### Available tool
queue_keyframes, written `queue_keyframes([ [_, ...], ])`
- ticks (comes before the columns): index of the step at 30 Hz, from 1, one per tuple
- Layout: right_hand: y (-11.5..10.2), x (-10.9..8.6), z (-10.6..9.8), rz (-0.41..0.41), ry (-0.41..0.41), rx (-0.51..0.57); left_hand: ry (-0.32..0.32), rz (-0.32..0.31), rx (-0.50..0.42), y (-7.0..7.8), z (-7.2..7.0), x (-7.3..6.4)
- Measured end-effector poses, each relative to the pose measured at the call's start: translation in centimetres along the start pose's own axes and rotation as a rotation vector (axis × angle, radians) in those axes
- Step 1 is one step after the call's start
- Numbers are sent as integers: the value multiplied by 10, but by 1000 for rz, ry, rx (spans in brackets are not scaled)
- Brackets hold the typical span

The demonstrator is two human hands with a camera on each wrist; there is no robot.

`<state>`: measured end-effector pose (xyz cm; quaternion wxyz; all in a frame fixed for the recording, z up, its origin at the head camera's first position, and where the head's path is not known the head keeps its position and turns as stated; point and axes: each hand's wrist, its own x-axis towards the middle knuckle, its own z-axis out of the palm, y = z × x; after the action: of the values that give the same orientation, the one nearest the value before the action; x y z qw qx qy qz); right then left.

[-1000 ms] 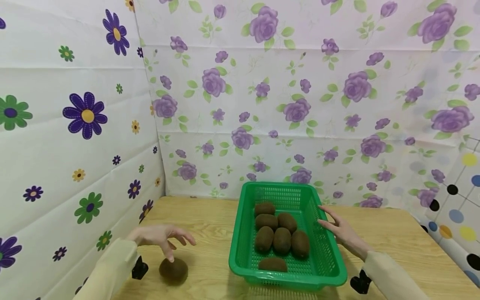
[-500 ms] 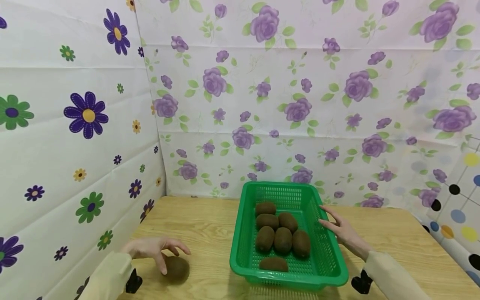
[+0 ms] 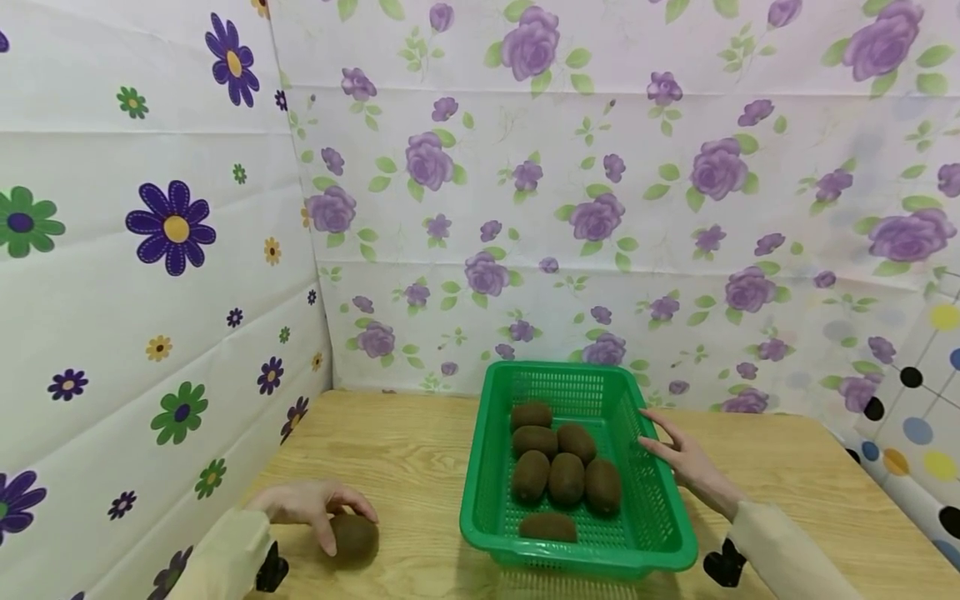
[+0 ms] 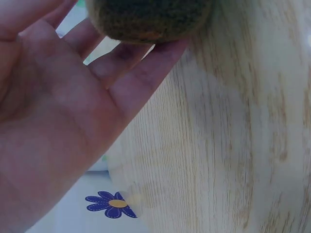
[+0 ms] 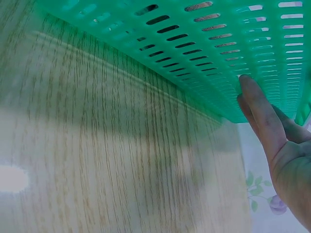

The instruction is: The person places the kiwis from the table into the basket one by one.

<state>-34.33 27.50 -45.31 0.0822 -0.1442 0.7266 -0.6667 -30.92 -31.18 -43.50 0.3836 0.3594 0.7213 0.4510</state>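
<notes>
In the head view my left hand (image 3: pixel 315 510) grips a brown kiwi (image 3: pixel 356 540) on the wooden table, thumb on the near side and fingers over the far side. The left wrist view shows the underside of this kiwi (image 4: pixel 150 19) at the fingertips. My right hand (image 3: pixel 693 469) holds the right rim of a green plastic basket (image 3: pixel 474 492), thumb and a finger over the edge. Seen from the right wrist, other fingers (image 5: pixel 265 116) of that hand lie against the slotted outer wall. Several kiwis (image 3: pixel 566 479) lie inside the basket.
The wooden table (image 3: pixel 420 467) runs back to a white wall sheet (image 3: pixel 525 225) with purple roses. A flower-printed sheet (image 3: pixel 97 325) stands close along the left, and a dotted one (image 3: pixel 918 392) hangs at the right.
My left hand has come down onto the loose kiwi, and its fingers have closed round it. The right hand and the basket have stayed in place.
</notes>
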Motion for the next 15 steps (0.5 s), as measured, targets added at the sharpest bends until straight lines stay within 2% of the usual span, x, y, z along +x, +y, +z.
queue_keyframes([
  [8, 0, 0, -2, -11, -21, -4, 50, -20, -5, 5, -5, 0],
  [15, 2, 1, -3, -26, -27, -7, 112, -41, -14, 28, -14, 4],
])
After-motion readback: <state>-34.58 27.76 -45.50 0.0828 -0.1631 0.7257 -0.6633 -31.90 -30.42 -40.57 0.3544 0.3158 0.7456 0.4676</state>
